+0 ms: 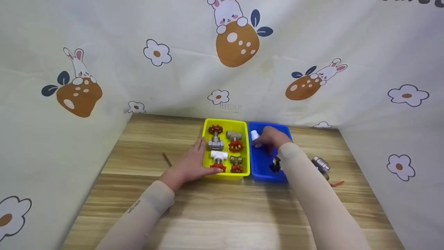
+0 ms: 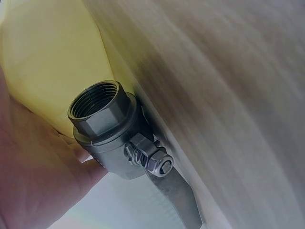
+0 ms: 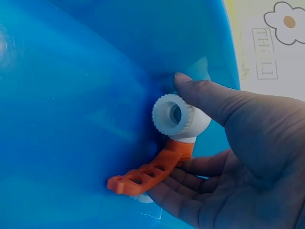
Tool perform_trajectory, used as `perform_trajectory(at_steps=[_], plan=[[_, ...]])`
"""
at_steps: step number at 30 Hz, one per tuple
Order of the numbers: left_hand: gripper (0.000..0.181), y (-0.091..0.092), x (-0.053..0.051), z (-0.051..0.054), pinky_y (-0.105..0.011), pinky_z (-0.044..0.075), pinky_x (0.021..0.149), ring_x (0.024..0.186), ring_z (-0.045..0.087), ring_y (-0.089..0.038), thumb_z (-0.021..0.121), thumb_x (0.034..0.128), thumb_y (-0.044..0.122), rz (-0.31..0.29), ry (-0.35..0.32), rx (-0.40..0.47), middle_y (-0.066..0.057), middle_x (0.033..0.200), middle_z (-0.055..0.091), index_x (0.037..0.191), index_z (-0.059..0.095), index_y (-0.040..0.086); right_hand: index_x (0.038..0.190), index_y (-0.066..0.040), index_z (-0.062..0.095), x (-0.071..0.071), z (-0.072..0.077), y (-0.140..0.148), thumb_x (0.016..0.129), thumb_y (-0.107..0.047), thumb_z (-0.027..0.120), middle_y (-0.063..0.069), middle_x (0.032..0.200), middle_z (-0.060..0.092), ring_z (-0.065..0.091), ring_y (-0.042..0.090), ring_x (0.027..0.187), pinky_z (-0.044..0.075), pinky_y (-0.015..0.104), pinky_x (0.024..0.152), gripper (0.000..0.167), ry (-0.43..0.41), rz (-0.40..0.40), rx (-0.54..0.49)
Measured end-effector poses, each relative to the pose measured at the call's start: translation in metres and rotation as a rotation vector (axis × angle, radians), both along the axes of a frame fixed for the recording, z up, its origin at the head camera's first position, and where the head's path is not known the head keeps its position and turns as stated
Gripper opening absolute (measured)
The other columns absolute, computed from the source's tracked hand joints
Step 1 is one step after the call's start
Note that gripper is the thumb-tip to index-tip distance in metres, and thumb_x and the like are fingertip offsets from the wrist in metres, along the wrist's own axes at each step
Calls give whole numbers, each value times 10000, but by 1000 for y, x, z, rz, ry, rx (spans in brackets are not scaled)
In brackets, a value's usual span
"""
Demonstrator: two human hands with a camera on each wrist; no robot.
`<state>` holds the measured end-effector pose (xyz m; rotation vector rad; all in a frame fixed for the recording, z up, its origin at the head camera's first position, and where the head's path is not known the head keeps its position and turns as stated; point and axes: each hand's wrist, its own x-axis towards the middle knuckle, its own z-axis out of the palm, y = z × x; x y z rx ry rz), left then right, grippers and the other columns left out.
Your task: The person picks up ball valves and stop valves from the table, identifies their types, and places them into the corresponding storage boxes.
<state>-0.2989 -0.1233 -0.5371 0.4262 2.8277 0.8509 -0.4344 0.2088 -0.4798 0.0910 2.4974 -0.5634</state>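
Note:
My right hand (image 1: pixel 274 137) reaches into the back of the blue bin (image 1: pixel 260 175). In the right wrist view that hand (image 3: pixel 257 143) holds a white plastic valve (image 3: pixel 190 121) with an orange lever (image 3: pixel 152 174), thumb on its body and fingers by the lever. A black-handled part (image 1: pixel 275 164) lies nearer the front of that bin. At the left side of the yellow bin (image 1: pixel 227 175), my left hand (image 1: pixel 190 165) rests with fingers extended along the wall and thumb over the front corner. Beside it in the left wrist view is a metal lever valve (image 2: pixel 114 138).
Inside the yellow bin are several handwheel valves, including a white one (image 1: pixel 219 156) and a steel one (image 1: pixel 215 143). More metal valves (image 1: pixel 321 165) and an orange-red lever (image 1: pixel 337 184) lie right of the blue bin. A patterned cloth (image 1: pixel 187 83) hangs behind the table (image 1: pixel 222 215).

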Motion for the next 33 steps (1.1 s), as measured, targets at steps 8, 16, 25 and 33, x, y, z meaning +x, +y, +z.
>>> perform_trajectory(at_steps=[8,16,25,33], plan=[[1420,0,-1,-4,-601,284,1307,1667,185,-453,727,842,875,-12,19,-27,-174,1847,-17,1776,39,56,1136,45,792,0,-1,6,1044,-478,757,236,1043,813,797,399,994,617,519,1017,532,-22,33,-19],[1418,0,-1,-2,-597,281,1311,1664,198,-457,704,841,893,-16,12,-34,-173,1846,-23,1778,28,71,1063,105,789,-2,0,18,1083,-491,685,252,952,805,773,446,981,560,540,1062,606,-33,78,-90],[1415,1,-2,-1,-599,286,1310,1662,208,-454,714,839,887,-11,1,-31,-183,1846,-13,1778,55,58,1412,74,622,0,9,40,1076,-477,692,260,1313,674,647,438,1233,517,603,1134,649,167,79,-92],[1418,0,-2,-2,-580,279,1315,1669,191,-439,712,837,891,-3,-1,-38,-167,1847,-20,1781,30,81,1419,62,650,10,19,82,1102,-380,689,279,1337,700,692,439,1188,584,604,1046,545,398,168,-180]])
